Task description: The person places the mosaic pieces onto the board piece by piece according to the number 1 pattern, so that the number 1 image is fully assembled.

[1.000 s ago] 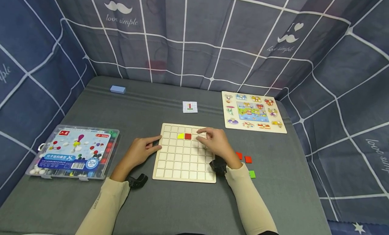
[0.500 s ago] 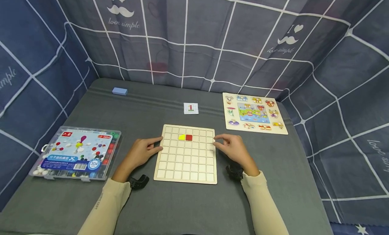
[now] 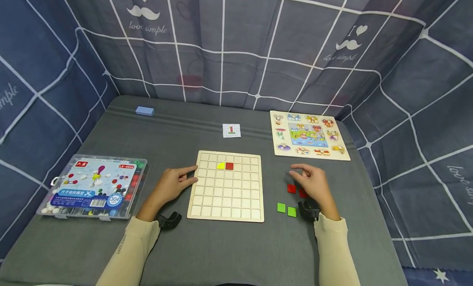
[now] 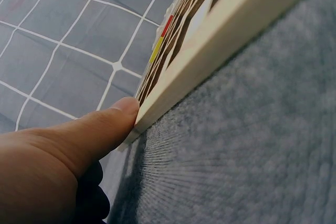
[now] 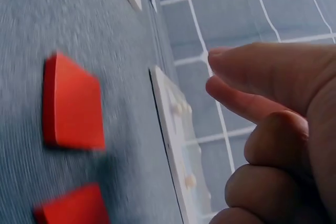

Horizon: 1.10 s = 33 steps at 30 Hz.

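Note:
A wooden grid board point(image 3: 225, 193) lies mid-table, with a yellow triangular piece point(image 3: 222, 167) and a red square tile point(image 3: 229, 166) side by side in its second row. My left hand point(image 3: 171, 186) touches the board's left edge with thumb and index fingertip; the left wrist view shows the thumb point(image 4: 113, 121) against the rim. Right of the board, my right hand point(image 3: 313, 182) hovers over loose tiles, its thumb and index finger apart with nothing between them. Below it lie a red tile point(image 3: 291, 188) and another red tile point(image 3: 303, 192), partly covered. Two green tiles point(image 3: 281, 207) lie nearer me.
A pattern card point(image 3: 231, 130) lies beyond the board. At the back right is a picture peg puzzle point(image 3: 308, 153), and at the back left a blue block point(image 3: 145, 111). A clear plastic case point(image 3: 92, 183) of molecular model parts stands left. Grid-patterned curtains enclose the table.
My right hand has moved right, from over the board past its right edge to above the red tiles. The left hand stays at the left edge.

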Tool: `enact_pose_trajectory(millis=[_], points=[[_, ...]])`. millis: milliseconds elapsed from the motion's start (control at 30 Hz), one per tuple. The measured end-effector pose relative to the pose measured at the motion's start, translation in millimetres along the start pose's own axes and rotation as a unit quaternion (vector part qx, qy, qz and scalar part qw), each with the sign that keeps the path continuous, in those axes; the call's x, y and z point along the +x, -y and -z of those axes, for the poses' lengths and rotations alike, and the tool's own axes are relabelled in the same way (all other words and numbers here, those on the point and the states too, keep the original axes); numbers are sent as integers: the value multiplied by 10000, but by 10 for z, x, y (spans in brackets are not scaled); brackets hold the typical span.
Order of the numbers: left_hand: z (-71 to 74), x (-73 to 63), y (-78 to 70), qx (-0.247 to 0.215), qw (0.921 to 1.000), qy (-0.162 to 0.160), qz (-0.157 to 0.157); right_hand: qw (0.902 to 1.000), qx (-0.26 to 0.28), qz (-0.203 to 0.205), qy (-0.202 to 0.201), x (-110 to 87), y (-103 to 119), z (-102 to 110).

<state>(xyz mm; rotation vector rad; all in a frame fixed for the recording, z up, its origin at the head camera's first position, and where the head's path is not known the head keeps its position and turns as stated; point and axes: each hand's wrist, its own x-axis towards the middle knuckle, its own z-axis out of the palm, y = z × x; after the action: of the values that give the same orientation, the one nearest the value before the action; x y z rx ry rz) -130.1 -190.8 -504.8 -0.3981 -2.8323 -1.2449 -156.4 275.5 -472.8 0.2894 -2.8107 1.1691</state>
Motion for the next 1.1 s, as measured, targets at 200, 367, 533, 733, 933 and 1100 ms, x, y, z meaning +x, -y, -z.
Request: enact_pose_trajectory(millis=[200, 367, 533, 733, 933, 1100], points=[[5, 1, -4, -22, 10000, -7, 54, 9995, 68, -296, -36, -104, -108, 73], [16, -4, -20, -9, 10000, -18, 72, 9975, 212, -667, 32, -242, -183, 81], [17, -3, -21, 23, 9999, 40, 93, 9954, 400, -874, 42, -445, -288, 109], [17, 8, -21, 15, 9999, 71, 80, 9911, 675, -1138, 129, -636, -401, 139], [29, 1, -31, -23, 9999, 54, 124, 9913, 459, -1157, 430, -644, -375, 145], [10, 7, -22, 1, 9999, 53, 108, 9900, 449, -1224, 544, -653, -373, 189]])
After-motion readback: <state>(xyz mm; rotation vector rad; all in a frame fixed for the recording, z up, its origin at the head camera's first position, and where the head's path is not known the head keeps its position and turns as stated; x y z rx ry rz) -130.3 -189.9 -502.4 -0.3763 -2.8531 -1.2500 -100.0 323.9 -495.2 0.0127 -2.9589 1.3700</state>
